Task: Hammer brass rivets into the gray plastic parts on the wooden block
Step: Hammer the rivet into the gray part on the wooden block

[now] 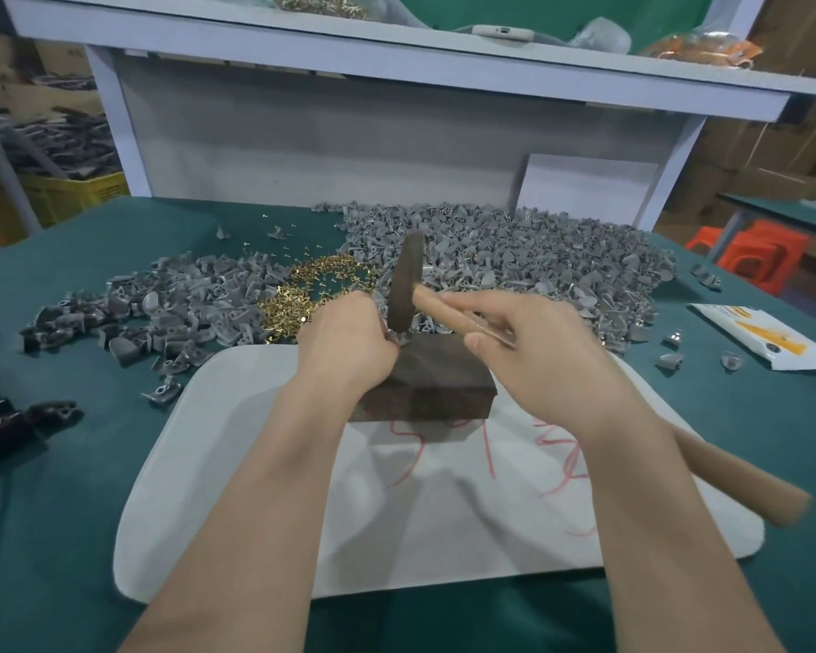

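While my left grip (pixel 349 341) pinches gray part (pixel 400 341) on wooden block (pixel 434 379) | right grip (pixel 538 365) clenches hammer (pixel 403 285) | step: striking, I judge | next: square blow, sparing left grip

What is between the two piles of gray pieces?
A heap of brass rivets lies between the left gray pile and the right gray pile, in the head view.

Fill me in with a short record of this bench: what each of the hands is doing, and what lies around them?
Left hand: holds a small gray plastic part, mostly hidden, on the dark wooden block
Right hand: grips the wooden-handled hammer, head close above the part
Under block: white mat with red scribbles
Behind: heap of brass rivets; piles of gray plastic parts
Surface: green cloth-covered table
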`<state>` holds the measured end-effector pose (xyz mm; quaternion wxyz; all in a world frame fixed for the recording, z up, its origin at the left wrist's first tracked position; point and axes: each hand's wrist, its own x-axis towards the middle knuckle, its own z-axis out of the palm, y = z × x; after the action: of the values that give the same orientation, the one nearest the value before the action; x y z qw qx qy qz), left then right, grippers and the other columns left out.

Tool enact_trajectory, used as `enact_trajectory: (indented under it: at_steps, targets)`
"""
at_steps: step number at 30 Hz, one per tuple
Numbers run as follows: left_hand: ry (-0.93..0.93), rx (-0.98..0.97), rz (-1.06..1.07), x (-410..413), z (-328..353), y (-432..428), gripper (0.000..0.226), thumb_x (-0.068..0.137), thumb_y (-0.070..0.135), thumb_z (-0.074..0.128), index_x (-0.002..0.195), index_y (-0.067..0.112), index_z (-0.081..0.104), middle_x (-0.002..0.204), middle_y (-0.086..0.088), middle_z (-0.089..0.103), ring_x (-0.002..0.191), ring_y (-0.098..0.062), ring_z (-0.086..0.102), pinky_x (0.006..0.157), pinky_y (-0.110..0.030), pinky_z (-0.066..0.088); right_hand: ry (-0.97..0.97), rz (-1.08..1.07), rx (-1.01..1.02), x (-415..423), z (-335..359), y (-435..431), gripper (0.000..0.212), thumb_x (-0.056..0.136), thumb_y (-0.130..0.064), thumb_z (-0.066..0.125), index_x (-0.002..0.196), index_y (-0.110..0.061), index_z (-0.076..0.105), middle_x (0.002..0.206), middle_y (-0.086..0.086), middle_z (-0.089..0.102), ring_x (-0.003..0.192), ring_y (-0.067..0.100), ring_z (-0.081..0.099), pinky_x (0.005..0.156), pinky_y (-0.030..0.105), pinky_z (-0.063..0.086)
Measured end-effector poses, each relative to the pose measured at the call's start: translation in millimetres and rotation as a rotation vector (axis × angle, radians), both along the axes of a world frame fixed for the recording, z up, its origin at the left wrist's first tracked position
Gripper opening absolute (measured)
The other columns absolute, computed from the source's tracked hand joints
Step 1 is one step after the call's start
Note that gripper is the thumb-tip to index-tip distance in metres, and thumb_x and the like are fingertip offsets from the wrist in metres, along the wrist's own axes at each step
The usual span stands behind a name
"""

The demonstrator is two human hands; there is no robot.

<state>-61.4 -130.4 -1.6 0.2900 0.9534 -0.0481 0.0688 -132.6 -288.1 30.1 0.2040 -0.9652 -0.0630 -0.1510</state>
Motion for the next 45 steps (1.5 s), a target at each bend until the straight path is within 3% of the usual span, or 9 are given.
enact_trajectory:
  at_steps: [4,8,10,21,26,30,34,42,45]
  targets:
    - [-0.001,-0.003,0.002,0.8,-0.1,0.8,0.015,0.085,0.022,0.063,0.084,0.008,0.068,0.105,-0.007,0.066,0.100,-0.031,0.059,0.089,-0.042,0.050,-0.156,-0.052,0.060,0.9,-1.1,-0.5,0.044,0.091,-0.025,0.056,0.123,-0.054,0.052,0.112,-0.019,0.066,0.102,0.012,0.060,0.084,0.027,0.047]
    - [-0.006,-0.011,-0.001,0.9,-0.6,0.9,0.015,0.086,0.021,0.062,0.087,0.007,0.068,0.104,-0.007,0.066,0.100,-0.032,0.059,0.088,-0.043,0.050,-0.118,-0.004,0.068,2.1,-0.5,-2.5,0.044,0.091,-0.025,0.056,0.123,-0.054,0.051,0.100,-0.032,0.063,0.099,0.005,0.059,0.078,0.021,0.040]
    - [0.010,0.005,-0.010,-0.4,0.0,0.8,0.015,0.086,0.022,0.062,0.085,0.008,0.068,0.102,-0.007,0.066,0.097,-0.032,0.059,0.087,-0.043,0.051,-0.011,0.011,0.023,3.1,-5.8,-1.2,0.044,0.091,-0.024,0.056,0.123,-0.054,0.052,0.108,-0.024,0.065,0.103,0.011,0.059,0.080,0.024,0.043]
    - [0.017,0.000,-0.005,-4.2,3.4,-1.0,0.013,0.085,0.016,0.062,0.081,0.008,0.072,0.098,-0.008,0.069,0.093,-0.031,0.061,0.086,-0.042,0.052,-0.139,-0.148,0.256,10.6,-6.2,-18.6,0.040,0.092,-0.023,0.054,0.126,-0.045,0.054,0.108,-0.008,0.067,0.100,0.015,0.060,0.080,0.032,0.050]
    - [0.017,-0.033,-0.018,-4.0,5.4,-0.5,0.012,0.086,0.017,0.063,0.083,0.009,0.072,0.096,-0.009,0.069,0.094,-0.031,0.061,0.086,-0.041,0.052,-0.113,-0.108,0.261,16.3,-11.5,-14.1,0.043,0.091,-0.023,0.055,0.128,-0.043,0.051,0.093,-0.007,0.065,0.078,0.020,0.061,0.076,0.030,0.049]
    - [0.005,-0.155,-0.038,-3.3,6.3,0.5,0.014,0.088,0.020,0.065,0.078,0.011,0.070,0.085,-0.003,0.067,0.090,-0.027,0.062,0.081,-0.034,0.051,-0.003,-0.286,0.208,34.6,-28.0,-22.9,0.026,0.095,-0.036,0.049,0.116,-0.023,0.058,0.093,0.007,0.068,0.083,0.031,0.062,0.076,0.037,0.050]
    - [0.031,-0.189,-0.084,-2.6,6.5,0.7,0.008,0.090,0.024,0.064,0.083,0.021,0.066,0.091,0.002,0.064,0.095,-0.020,0.060,0.086,-0.032,0.049,0.140,-0.418,0.245,48.8,-46.6,-34.9,0.036,0.096,-0.046,0.045,0.096,-0.014,0.061,0.086,0.011,0.069,0.084,0.030,0.062,0.073,0.034,0.050]
    - [0.049,-0.154,-0.104,-5.9,5.5,-2.1,0.004,0.091,0.026,0.062,0.088,0.025,0.061,0.097,0.004,0.064,0.102,-0.020,0.059,0.093,-0.035,0.047,0.167,-0.459,0.207,51.5,-62.4,-36.1,0.047,0.084,-0.063,0.054,0.092,-0.019,0.065,0.095,0.004,0.067,0.090,0.026,0.059,0.069,0.030,0.044]
    - [0.044,-0.134,-0.118,-7.2,5.2,-5.2,0.008,0.092,0.025,0.061,0.084,0.026,0.059,0.096,0.004,0.065,0.106,-0.023,0.059,0.097,-0.041,0.045,0.019,-0.415,0.126,46.6,-54.2,-29.5,0.034,0.088,-0.051,0.056,0.103,-0.023,0.067,0.108,0.006,0.065,0.103,0.027,0.058,0.082,0.033,0.046]
